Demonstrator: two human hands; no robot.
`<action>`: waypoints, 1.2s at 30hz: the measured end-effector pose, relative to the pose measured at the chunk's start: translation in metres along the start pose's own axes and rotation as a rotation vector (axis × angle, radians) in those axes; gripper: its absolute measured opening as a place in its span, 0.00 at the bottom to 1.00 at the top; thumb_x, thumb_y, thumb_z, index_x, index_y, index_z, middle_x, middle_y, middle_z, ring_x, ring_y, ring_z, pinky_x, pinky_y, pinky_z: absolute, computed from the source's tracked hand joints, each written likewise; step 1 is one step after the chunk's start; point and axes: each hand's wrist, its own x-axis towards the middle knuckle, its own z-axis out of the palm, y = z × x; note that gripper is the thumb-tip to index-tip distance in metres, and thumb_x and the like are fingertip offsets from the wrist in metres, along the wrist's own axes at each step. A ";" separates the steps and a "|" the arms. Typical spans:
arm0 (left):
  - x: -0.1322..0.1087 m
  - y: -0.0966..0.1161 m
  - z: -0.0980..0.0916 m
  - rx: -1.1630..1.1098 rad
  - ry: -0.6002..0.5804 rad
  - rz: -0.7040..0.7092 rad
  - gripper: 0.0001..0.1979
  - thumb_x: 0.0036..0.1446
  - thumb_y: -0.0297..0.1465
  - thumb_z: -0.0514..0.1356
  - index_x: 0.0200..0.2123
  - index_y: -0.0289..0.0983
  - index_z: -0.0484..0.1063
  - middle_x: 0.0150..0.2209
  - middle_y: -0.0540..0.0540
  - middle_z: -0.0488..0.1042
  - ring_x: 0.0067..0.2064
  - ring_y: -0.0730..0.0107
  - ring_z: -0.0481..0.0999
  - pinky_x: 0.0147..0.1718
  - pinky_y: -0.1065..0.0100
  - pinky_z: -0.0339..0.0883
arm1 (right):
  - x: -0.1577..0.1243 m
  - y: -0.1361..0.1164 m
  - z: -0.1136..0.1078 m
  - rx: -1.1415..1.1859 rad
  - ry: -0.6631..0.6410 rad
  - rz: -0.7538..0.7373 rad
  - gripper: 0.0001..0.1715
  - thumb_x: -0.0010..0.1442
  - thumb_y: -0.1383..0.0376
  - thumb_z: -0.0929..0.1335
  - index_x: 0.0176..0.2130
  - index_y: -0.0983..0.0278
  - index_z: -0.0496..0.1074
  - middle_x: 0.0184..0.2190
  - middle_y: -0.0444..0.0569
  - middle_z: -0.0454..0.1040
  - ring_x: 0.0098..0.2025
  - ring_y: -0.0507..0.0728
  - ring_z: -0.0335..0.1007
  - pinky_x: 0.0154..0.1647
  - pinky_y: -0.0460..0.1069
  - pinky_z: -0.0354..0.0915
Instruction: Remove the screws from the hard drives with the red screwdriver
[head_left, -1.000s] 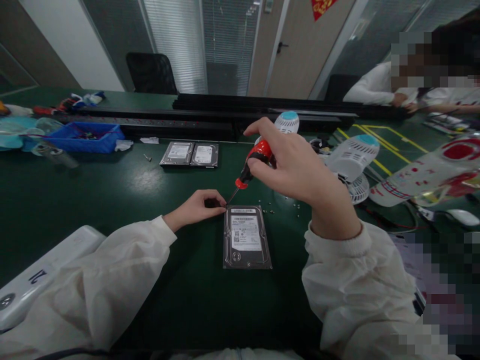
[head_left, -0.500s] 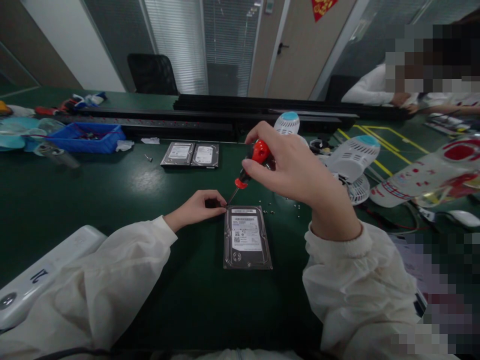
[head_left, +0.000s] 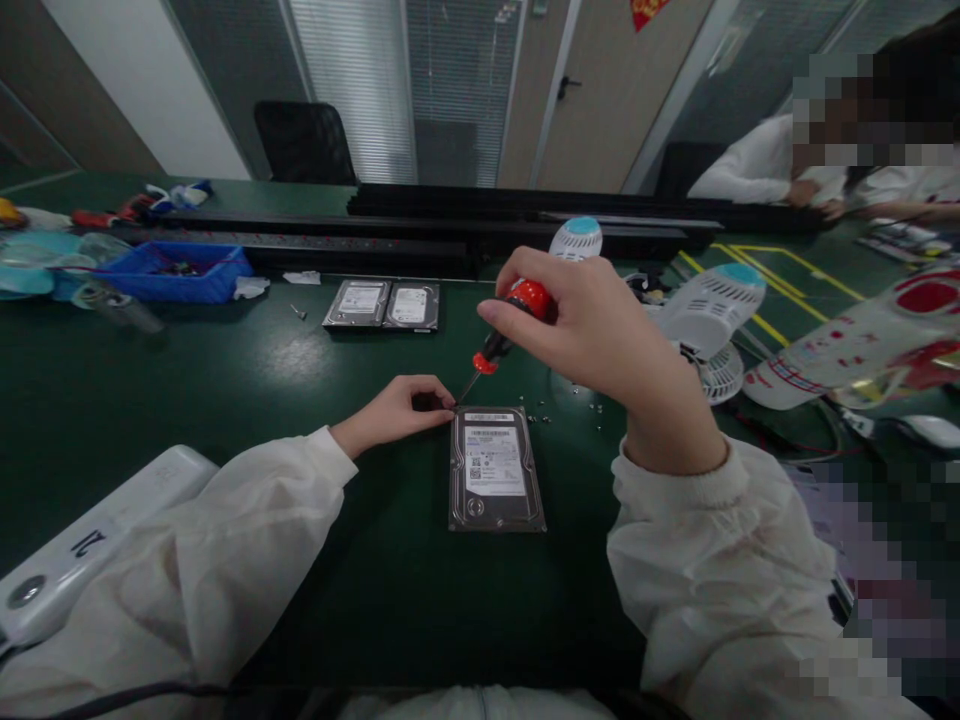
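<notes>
A hard drive (head_left: 495, 468) lies label up on the green table (head_left: 247, 370) in front of me. My right hand (head_left: 592, 335) grips a red and black screwdriver (head_left: 504, 328), whose tip points down at the drive's far left corner. My left hand (head_left: 401, 408) rests on the table at that same corner, with fingertips pinched together right by the screwdriver tip. What they pinch is too small to make out. Several tiny screws (head_left: 570, 402) lie scattered just beyond the drive.
Two more hard drives (head_left: 382, 305) sit further back. A blue bin (head_left: 176, 272) is at the far left, white fans (head_left: 705, 315) at the right, and a white device (head_left: 82, 545) by my left elbow. Another person in white (head_left: 757, 170) works at the far right.
My right hand has turned slightly on the screwdriver handle, fingers shifting round it. The left hand and the drive have stayed in place.
</notes>
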 end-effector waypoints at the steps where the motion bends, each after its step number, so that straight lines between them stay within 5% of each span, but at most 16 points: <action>1: 0.000 0.000 0.000 0.000 -0.003 0.002 0.09 0.58 0.37 0.68 0.37 0.37 0.80 0.37 0.47 0.80 0.40 0.62 0.79 0.42 0.60 0.72 | 0.000 0.000 0.000 0.006 -0.005 -0.007 0.13 0.66 0.56 0.68 0.41 0.63 0.72 0.24 0.42 0.65 0.27 0.51 0.57 0.32 0.50 0.50; 4: -0.001 0.001 0.000 -0.002 -0.001 -0.001 0.10 0.58 0.38 0.69 0.38 0.37 0.80 0.37 0.46 0.80 0.39 0.62 0.78 0.42 0.60 0.72 | -0.001 0.001 0.000 0.007 -0.029 -0.029 0.14 0.62 0.64 0.68 0.48 0.63 0.71 0.26 0.41 0.65 0.26 0.51 0.56 0.31 0.51 0.49; 9: -0.001 0.001 -0.001 0.024 -0.006 -0.034 0.12 0.59 0.39 0.69 0.39 0.37 0.81 0.38 0.46 0.80 0.41 0.60 0.79 0.43 0.59 0.71 | -0.001 0.001 0.001 0.009 -0.013 0.005 0.15 0.69 0.54 0.66 0.44 0.63 0.71 0.27 0.43 0.67 0.29 0.53 0.60 0.33 0.51 0.50; 14: -0.002 -0.002 -0.002 0.029 -0.016 -0.035 0.12 0.59 0.40 0.69 0.40 0.37 0.81 0.39 0.46 0.80 0.42 0.60 0.79 0.43 0.59 0.72 | -0.001 0.001 0.002 0.001 -0.017 -0.026 0.17 0.62 0.64 0.68 0.51 0.64 0.69 0.26 0.41 0.64 0.27 0.51 0.56 0.32 0.51 0.49; 20: -0.001 -0.001 -0.002 0.050 -0.010 -0.030 0.12 0.59 0.40 0.69 0.39 0.37 0.81 0.38 0.46 0.80 0.40 0.60 0.79 0.41 0.59 0.72 | -0.001 -0.001 0.001 -0.004 -0.017 0.027 0.14 0.69 0.55 0.66 0.45 0.63 0.70 0.28 0.43 0.68 0.30 0.52 0.60 0.34 0.50 0.49; 28: -0.001 -0.004 -0.001 0.050 -0.001 -0.021 0.12 0.59 0.41 0.69 0.39 0.38 0.81 0.38 0.47 0.80 0.40 0.61 0.78 0.41 0.60 0.72 | -0.002 0.002 0.004 0.088 0.001 -0.051 0.20 0.60 0.66 0.68 0.52 0.64 0.65 0.34 0.43 0.69 0.31 0.52 0.61 0.34 0.50 0.52; 31: -0.001 -0.002 -0.001 0.057 0.002 -0.020 0.12 0.59 0.41 0.69 0.38 0.38 0.81 0.38 0.47 0.80 0.41 0.60 0.78 0.42 0.59 0.72 | -0.001 0.002 0.007 0.064 0.016 -0.039 0.16 0.65 0.60 0.68 0.50 0.64 0.65 0.32 0.43 0.68 0.30 0.51 0.61 0.34 0.50 0.52; 36: -0.001 0.001 -0.001 0.050 0.001 -0.040 0.13 0.58 0.41 0.69 0.38 0.37 0.80 0.38 0.46 0.80 0.40 0.59 0.79 0.42 0.59 0.72 | 0.000 0.004 0.008 -0.002 0.038 0.058 0.22 0.70 0.46 0.65 0.45 0.63 0.65 0.29 0.42 0.67 0.30 0.53 0.61 0.34 0.50 0.51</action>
